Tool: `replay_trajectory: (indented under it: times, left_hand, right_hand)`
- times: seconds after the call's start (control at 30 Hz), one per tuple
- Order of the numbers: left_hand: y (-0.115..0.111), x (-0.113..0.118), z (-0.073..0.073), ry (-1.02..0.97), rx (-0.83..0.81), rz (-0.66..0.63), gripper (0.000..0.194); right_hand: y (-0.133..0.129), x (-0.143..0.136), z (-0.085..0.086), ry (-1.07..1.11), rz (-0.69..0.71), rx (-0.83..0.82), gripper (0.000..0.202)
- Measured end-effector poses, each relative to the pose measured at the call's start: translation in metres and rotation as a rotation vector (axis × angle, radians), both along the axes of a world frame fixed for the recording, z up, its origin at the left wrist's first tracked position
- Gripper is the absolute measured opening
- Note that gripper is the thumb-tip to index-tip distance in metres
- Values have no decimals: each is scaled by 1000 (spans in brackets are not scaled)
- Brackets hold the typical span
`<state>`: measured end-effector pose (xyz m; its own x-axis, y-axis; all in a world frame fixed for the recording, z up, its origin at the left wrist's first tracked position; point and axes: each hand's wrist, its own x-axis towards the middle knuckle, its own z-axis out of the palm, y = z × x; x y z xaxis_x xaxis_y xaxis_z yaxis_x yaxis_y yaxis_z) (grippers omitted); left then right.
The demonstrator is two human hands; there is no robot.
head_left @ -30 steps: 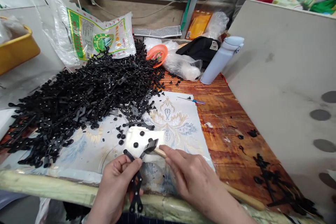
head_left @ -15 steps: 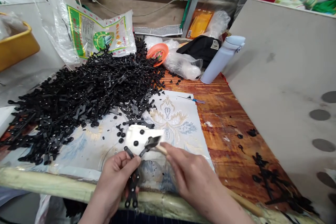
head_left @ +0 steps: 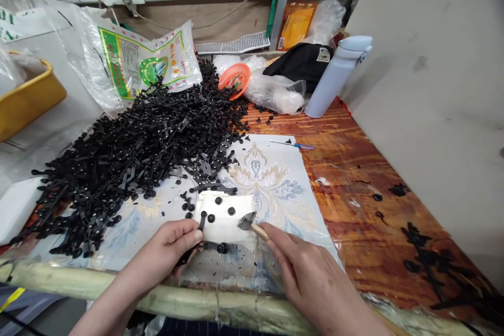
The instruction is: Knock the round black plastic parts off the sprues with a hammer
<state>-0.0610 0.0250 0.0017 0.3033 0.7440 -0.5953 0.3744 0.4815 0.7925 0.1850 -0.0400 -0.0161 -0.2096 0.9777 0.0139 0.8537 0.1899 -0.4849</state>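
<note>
My left hand [head_left: 173,249] pinches a black jointed strip [head_left: 202,221] at the front of the cloth. One arm of the strip points up, another reaches right and ends in a round black piece [head_left: 223,248]. My right hand [head_left: 301,262] is closed on the wooden handle of a small hammer [head_left: 247,221], its metal head just above a white pad [head_left: 244,233]. Several round black buttons, one of them [head_left: 231,211] near the hammer head, lie on the pad. Part of the strip is hidden under my left fingers.
A large heap of black parts [head_left: 149,136] covers the left and back. Behind are a printed plastic bag [head_left: 149,65], an orange dish [head_left: 235,80] and a blue bottle [head_left: 334,79]. A screwdriver [head_left: 293,144] lies at the cloth's edge.
The hammer head has moved off the strip, to the right and slightly down. The strip has turned, and its free end with the round piece now lies lower. The camera view has shifted slightly.
</note>
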Motion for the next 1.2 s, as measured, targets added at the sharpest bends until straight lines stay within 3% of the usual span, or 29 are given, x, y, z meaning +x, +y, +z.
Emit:
replay_trajectory:
  times: [0.37, 0.77, 0.93, 1.07, 1.2]
  left_hand:
    - [8, -2, 2, -43, -49, -32, 40]
    - [9, 0, 0, 52, -32, -64, 40]
    - [12, -1, 1, 118, 4, -108, 40]
    - [16, 2, 4, 144, 7, -140, 39]
    - [20, 3, 9, 192, 34, -185, 36]
  right_hand:
    - [1, 0, 2, 128, -42, -75, 41]
    - [0, 0, 1, 102, -54, -82, 42]
    - [4, -4, 17, 45, -42, -63, 41]
    - [14, -12, 38, 207, 13, 31, 41]
    - [29, -24, 36, 206, 89, 89, 44]
